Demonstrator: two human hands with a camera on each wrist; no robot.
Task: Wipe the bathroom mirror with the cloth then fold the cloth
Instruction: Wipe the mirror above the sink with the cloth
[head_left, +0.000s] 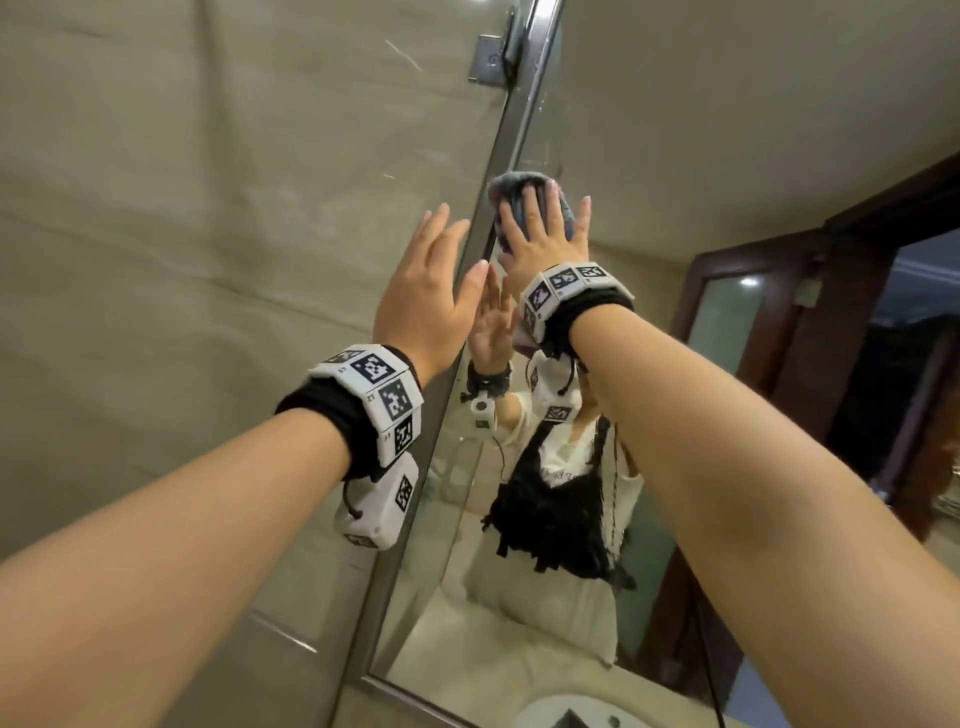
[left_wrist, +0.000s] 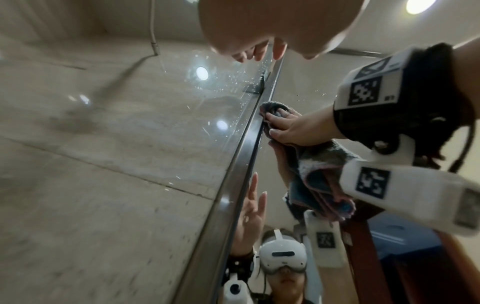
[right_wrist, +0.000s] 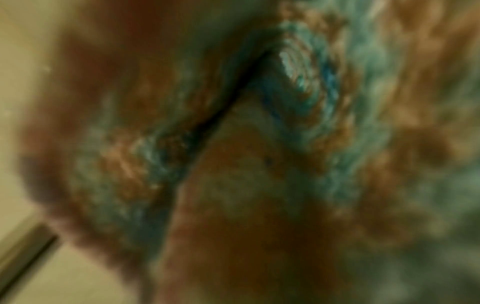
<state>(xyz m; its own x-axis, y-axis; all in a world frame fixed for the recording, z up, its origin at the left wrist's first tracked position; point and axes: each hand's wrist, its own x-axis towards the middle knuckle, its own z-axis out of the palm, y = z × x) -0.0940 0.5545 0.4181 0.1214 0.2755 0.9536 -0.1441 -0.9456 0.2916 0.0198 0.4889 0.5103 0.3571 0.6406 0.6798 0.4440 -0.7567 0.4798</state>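
The right hand (head_left: 540, 236) presses a cloth (head_left: 511, 189) flat against the mirror (head_left: 649, 156), high up and just beside the metal frame (head_left: 501, 171) on the mirror's left edge. The fingers are straight and spread over the cloth, not curled around it, so the palm and fingers hold it against the glass. The cloth is bunched, grey-blue with a pink edge; from the left wrist view its long axis runs along the frame, one end above the fingertips and the other end hanging below the wrist. The right wrist view is blurred and shows only cloth fibres very close. The left hand (head_left: 426, 296) is raised beside the frame with straight, relaxed fingers and holds nothing; whether it touches the glass I cannot tell. The tiled wall (head_left: 208, 208) stands left of the frame. Small water drops (left_wrist: 233, 82) sit near the frame.
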